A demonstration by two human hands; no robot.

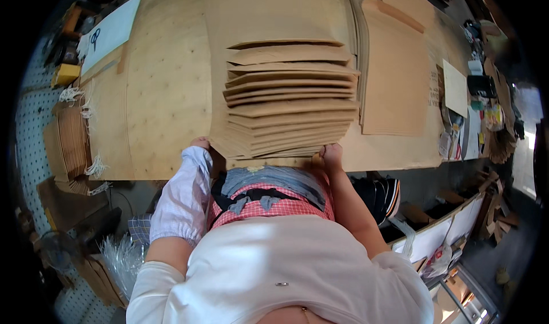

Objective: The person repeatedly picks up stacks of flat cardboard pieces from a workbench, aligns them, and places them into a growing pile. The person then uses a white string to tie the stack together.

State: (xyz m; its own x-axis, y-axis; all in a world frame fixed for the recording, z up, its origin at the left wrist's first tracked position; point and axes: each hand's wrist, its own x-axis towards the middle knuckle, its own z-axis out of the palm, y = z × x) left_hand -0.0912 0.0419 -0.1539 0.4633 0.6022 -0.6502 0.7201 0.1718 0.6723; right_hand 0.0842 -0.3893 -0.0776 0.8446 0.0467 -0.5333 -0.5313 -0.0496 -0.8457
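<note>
A fanned stack of brown kraft paper bags [291,109] lies on the wooden table in front of me. Their folded edges overlap in steps, and the upper ones gape a little. My left hand [200,143], below a pale cuffed sleeve cover, is closed at the stack's near left corner. At the near right corner, my bare right hand [331,152] is closed with its fingers curled against the paper edge. Both hands are at the table's front edge, and their fingertips are partly hidden.
More flat brown paper [394,72] lies to the right. Scissors [95,38] rest on a white sheet [117,32] at the far left. Bundled brown bags with white strings [73,138] stand beside the table's left end. Boxes [417,214] are below right.
</note>
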